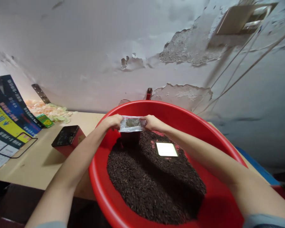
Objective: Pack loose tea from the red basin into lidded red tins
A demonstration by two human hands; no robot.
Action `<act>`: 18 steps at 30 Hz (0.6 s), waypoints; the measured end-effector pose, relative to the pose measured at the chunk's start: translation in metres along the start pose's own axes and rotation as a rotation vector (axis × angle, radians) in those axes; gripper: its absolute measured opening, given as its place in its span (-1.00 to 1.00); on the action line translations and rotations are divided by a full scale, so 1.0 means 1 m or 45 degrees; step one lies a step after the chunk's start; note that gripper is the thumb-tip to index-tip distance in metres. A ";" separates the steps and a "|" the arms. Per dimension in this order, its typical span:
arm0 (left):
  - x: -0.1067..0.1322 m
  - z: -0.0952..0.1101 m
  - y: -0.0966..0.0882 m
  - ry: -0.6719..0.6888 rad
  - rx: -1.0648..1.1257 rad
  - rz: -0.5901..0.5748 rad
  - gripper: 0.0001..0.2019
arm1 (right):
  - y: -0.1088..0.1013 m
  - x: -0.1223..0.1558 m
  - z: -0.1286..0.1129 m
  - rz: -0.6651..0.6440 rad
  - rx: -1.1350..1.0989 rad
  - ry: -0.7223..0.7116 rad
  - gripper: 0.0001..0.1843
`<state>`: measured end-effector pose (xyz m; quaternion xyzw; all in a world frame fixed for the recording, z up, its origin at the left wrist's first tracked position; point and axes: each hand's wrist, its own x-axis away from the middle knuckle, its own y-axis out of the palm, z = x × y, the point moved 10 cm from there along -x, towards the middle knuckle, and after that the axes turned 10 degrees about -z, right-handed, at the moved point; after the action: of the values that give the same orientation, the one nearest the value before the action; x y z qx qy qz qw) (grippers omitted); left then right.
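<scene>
A big red basin (pixel 102 186) holds a heap of dark loose tea leaves (pixel 152 180). Over its far side I hold a small pouch (pixel 132 124) with a clear top and dark lower half. My left hand (pixel 112 122) pinches its left edge and my right hand (pixel 152 122) pinches its right edge, both closed on it. The pouch's mouth is spread between them, with dark leaves visible inside. A small flat shiny square lid or plate (pixel 166 149) lies on the leaves, just right of the pouch.
A dark tin box with a red side (pixel 67 139) stands on the beige table (pixel 38 158) left of the basin. Further left lean printed blue and yellow cartons (pixel 7 117), a green packet (pixel 45 120) and a pile of pale wrappers (pixel 48 110). A peeling wall is behind.
</scene>
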<state>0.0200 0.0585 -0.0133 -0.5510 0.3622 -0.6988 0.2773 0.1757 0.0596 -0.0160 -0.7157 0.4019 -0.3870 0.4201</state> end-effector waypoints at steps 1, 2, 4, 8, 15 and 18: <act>-0.003 -0.002 0.003 -0.001 0.026 0.001 -0.32 | 0.005 -0.003 0.001 -0.030 -0.027 0.010 -0.34; -0.006 -0.005 0.006 -0.003 0.044 0.009 -0.26 | 0.010 -0.006 0.000 -0.052 -0.064 0.012 -0.32; -0.014 -0.014 0.011 0.006 0.123 0.030 -0.15 | 0.016 -0.012 -0.003 -0.062 -0.129 0.007 -0.23; -0.030 -0.030 0.026 0.154 0.590 0.012 -0.02 | 0.028 -0.021 -0.004 -0.105 -0.226 0.041 -0.06; -0.046 -0.048 0.053 0.073 1.362 0.067 -0.17 | 0.060 -0.026 0.019 -0.163 -1.132 0.022 -0.20; -0.050 -0.050 0.062 -0.033 1.354 0.117 -0.37 | 0.084 -0.027 0.032 -0.149 -1.320 0.109 -0.23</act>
<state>-0.0171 0.0719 -0.0990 -0.3267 -0.0217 -0.7661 0.5530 0.1734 0.0657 -0.1095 -0.8345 0.5168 -0.1889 -0.0285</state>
